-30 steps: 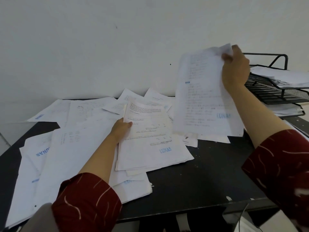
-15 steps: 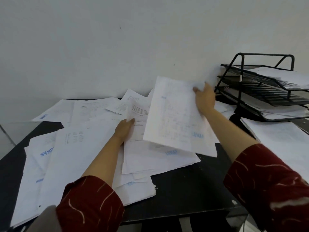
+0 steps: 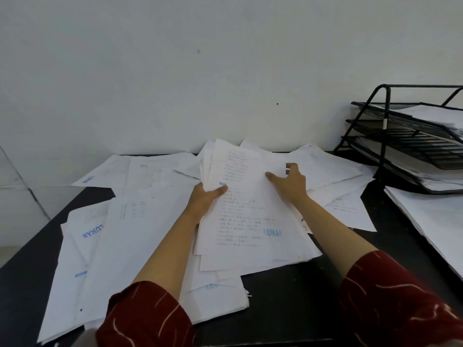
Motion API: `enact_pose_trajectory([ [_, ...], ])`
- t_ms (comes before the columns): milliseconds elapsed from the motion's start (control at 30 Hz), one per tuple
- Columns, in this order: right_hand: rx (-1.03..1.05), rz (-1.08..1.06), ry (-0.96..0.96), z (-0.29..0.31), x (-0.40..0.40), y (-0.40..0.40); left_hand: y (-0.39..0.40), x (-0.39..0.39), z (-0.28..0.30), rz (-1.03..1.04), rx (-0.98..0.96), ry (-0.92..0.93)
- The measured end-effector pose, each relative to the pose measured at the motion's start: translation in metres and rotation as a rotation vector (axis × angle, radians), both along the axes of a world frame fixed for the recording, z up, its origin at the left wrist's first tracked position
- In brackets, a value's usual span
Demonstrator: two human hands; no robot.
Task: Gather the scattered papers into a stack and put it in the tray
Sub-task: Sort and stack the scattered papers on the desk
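A loose stack of white printed papers (image 3: 248, 216) with a blue stamp lies in the middle of the black table (image 3: 288, 296). My left hand (image 3: 208, 199) grips the stack's left edge, thumb on top. My right hand (image 3: 288, 182) rests on the top sheet near its right edge, fingers spread flat. More scattered papers (image 3: 120, 246) cover the table's left side, and others (image 3: 333, 171) lie behind my right hand. A black wire three-tier tray (image 3: 383, 136) stands at the far right with papers on its shelves.
A white wall runs right behind the table. Another sheaf of white sheets (image 3: 431, 221) lies on the surface at the right edge, below the tray. A bare dark strip of table shows along the front between my arms.
My right hand has brought the sheet it held up near the tray leftward and down onto the middle pile. My left hand has shifted from pressing the pile to gripping its edge.
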State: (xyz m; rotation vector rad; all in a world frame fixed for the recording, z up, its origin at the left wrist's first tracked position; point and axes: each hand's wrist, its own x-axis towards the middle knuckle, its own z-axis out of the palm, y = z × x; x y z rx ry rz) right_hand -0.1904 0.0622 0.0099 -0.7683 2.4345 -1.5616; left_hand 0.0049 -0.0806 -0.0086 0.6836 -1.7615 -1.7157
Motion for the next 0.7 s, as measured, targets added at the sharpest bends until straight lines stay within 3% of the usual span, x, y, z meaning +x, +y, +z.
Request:
enact_pose_trajectory([
  [100, -0.002, 0.076, -0.087, -0.002, -0.004, 0.007, 0.003, -0.004, 0.008, -0.025, 0.042, 0.061],
  [267, -0.124, 0.228, -0.019, 0.002, 0.000, 0.011, 0.005, -0.006, 0.020, 0.017, 0.034, 0.068],
  [367, -0.133, 0.234, 0.050, -0.005, 0.006, 0.006, 0.000, 0.009, 0.023, 0.206, 0.059, -0.026],
  [467, -0.117, 0.268, 0.035, -0.014, 0.014, -0.001, -0.009, 0.036, 0.019, 0.465, -0.157, -0.138],
  [500, -0.109, 0.290, 0.038, -0.015, 0.021, -0.006, -0.016, 0.050, 0.016, 0.565, -0.279, -0.234],
  [567, -0.100, 0.312, 0.049, -0.016, 0.030, -0.011, -0.029, 0.070, 0.012, 0.744, -0.501, -0.592],
  [633, -0.090, 0.320, 0.065, -0.021, 0.037, -0.014, -0.036, 0.088, 0.008, 0.813, -0.488, -0.962],
  [700, -0.085, 0.310, 0.085, -0.027, 0.041, -0.014, -0.037, 0.101, 0.004, 0.804, -0.376, -1.094],
])
